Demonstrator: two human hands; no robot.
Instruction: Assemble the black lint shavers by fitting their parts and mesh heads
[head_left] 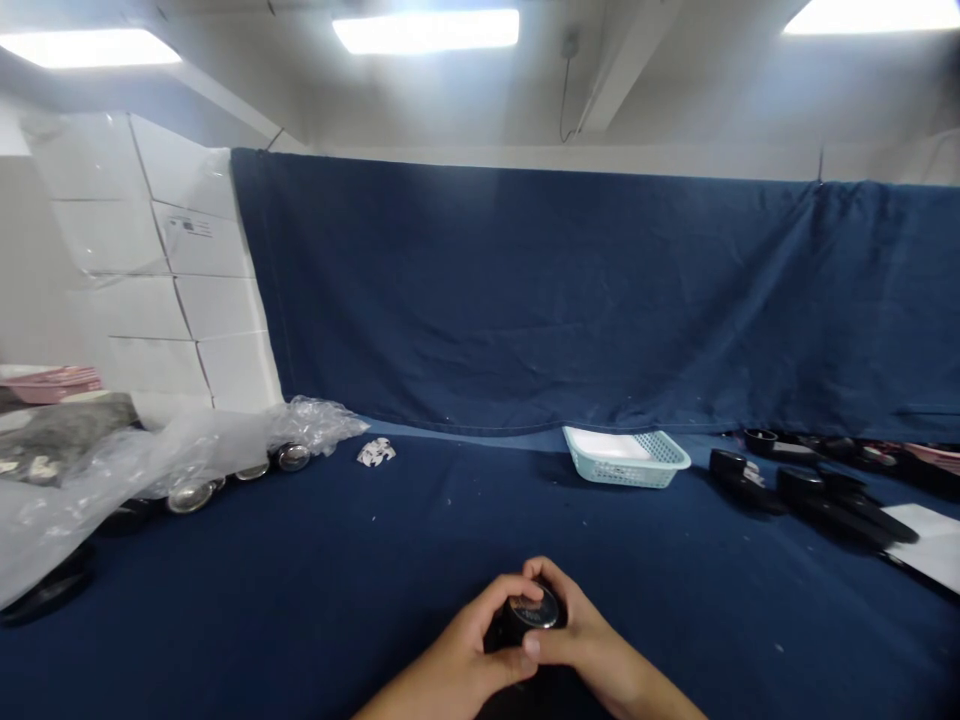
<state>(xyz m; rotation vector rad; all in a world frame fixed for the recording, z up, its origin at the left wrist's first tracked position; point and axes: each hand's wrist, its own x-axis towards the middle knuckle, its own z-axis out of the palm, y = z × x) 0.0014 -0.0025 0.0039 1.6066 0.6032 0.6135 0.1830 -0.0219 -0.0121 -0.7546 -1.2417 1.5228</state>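
Low in the middle of the head view, a round black object [537, 608] with a shiny, glassy top and faint lettering sits between my two hands. My left hand [480, 640] curls round its left side, with a finger laid over the top. From the right, my right hand [581, 630] wraps its far and near edges, the thumb close to the left thumb. Below it, a darker black part is mostly hidden by my hands, and I cannot tell whether the two are joined.
A pale blue basket [630, 472] with white paper stands at the back. Black long-handled items [840, 505] lie right. Clear plastic wrap [180, 450] covers round metallic-rimmed pieces [191, 496] at left, near a crumpled wrapper [376, 452]. White boxes [217, 300] are stacked behind; a blue curtain [525, 300] hangs beyond.
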